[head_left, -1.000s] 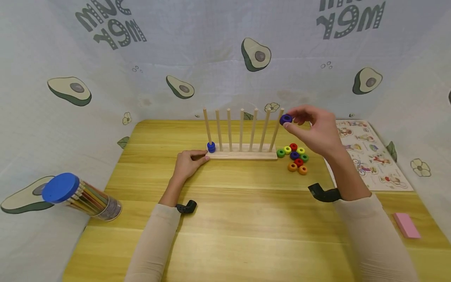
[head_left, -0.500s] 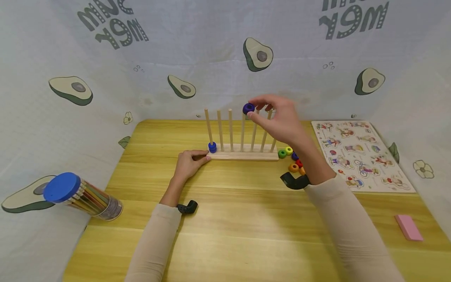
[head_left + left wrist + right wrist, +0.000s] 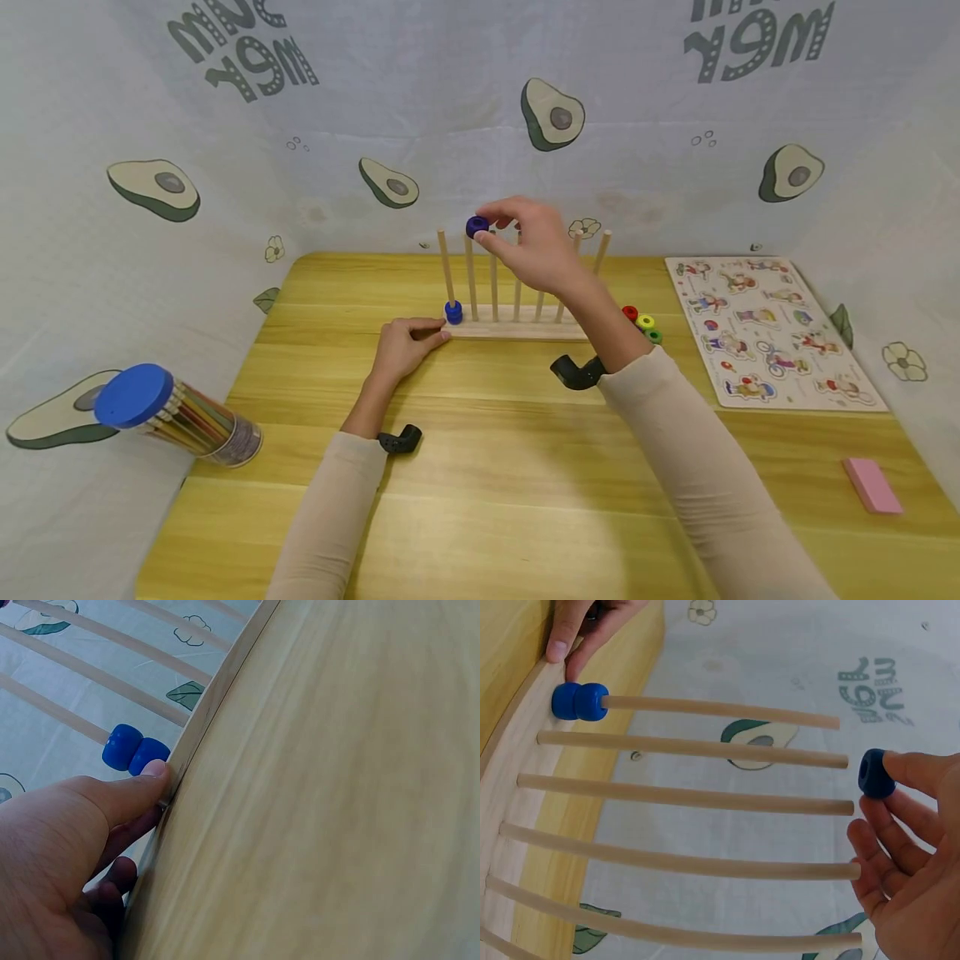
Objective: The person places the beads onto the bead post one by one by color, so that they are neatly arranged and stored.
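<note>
A wooden rack with a row of several upright pegs (image 3: 471,279) stands on the table. Two blue beads (image 3: 453,312) are stacked at the bottom of its leftmost peg. My left hand (image 3: 401,348) pinches the left end of the rack's base (image 3: 217,682), thumb right beside the lower blue bead. Between thumb and fingertips, my right hand (image 3: 536,246) holds a dark purple bead (image 3: 477,227) at the top of the second peg from the left. In the right wrist view, that bead (image 3: 876,774) sits just beyond the peg's tip, its hole turned toward the pegs.
Several coloured beads (image 3: 646,322) lie right of the rack, partly hidden by my right forearm. A picture puzzle board (image 3: 772,333) lies further right, with a pink block (image 3: 872,485) nearer me. A blue-lidded tube of sticks (image 3: 180,417) stands at the left.
My right hand has carried the purple bead leftward, from beside the rightmost peg to the top of the second peg from the left. My left hand stays at the base's end.
</note>
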Demonstrator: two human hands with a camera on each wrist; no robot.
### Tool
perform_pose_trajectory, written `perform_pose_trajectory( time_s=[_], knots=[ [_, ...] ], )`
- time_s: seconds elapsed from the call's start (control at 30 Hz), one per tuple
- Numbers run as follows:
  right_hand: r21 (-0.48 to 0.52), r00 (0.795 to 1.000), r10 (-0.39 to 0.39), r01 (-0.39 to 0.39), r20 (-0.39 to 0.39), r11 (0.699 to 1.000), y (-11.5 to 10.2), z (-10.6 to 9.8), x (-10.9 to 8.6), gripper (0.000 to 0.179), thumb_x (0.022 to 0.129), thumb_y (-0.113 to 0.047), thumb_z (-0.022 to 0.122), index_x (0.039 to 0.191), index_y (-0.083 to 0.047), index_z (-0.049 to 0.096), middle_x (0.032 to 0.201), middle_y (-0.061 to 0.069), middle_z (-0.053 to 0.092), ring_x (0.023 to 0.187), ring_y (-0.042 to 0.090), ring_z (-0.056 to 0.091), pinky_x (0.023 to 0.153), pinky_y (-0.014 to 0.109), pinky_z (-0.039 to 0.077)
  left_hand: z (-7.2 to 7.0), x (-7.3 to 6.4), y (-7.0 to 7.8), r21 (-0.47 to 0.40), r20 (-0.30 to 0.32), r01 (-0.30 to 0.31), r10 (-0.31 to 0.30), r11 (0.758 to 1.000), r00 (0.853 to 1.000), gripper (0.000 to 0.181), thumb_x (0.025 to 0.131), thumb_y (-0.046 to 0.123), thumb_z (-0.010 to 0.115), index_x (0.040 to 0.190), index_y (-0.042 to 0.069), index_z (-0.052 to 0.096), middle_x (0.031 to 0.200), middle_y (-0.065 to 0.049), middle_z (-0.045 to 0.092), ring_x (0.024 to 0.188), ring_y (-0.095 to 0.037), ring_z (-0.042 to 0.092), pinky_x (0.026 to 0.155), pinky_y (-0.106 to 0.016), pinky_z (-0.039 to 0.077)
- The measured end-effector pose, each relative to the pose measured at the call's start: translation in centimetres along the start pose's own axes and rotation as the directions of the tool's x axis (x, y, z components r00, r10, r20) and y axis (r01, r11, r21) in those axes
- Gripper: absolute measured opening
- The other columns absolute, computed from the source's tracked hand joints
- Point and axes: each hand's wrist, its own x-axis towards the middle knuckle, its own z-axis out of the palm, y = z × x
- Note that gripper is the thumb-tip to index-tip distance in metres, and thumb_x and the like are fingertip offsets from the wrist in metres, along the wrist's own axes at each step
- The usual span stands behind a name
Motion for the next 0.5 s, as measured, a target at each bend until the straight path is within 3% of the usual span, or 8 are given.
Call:
perform_pose_trajectory(
  time_s=[0.13,0.5],
  knots=[
    [-0.004,1.0,-0.002,0.002,-0.015,1.0,-0.1,0.7,0.6,0.036,0.1,-0.027,0.07,0.131,-0.007,0.069,0.122,0.01,0.071,0.111,0.025,0.059,0.099,0.043,0.046,0.0,0.1,0.0,0.001,0.003,-0.006,0.006,1.0,1.0,0.03,0.09,0.042,0.081,0.114,0.025,0.082,0.117,-0.003,0.078,0.115,-0.027,0.071,0.097,-0.045,0.057],
    [-0.014,0.999,0.041,-0.041,0.002,0.999,-0.1,1.7,1.3,0.033,0.099,-0.029,0.072,0.125,-0.008,0.072,0.121,0.008,0.072,0.107,0.024,0.059,0.088,0.041,0.049,-0.1,0.1,-0.2,-0.001,-0.002,-0.012,0.012,1.0,1.0,0.029,0.09,0.041,0.081,0.114,0.024,0.082,0.116,-0.003,0.079,0.116,-0.027,0.071,0.098,-0.045,0.056]
  ],
)
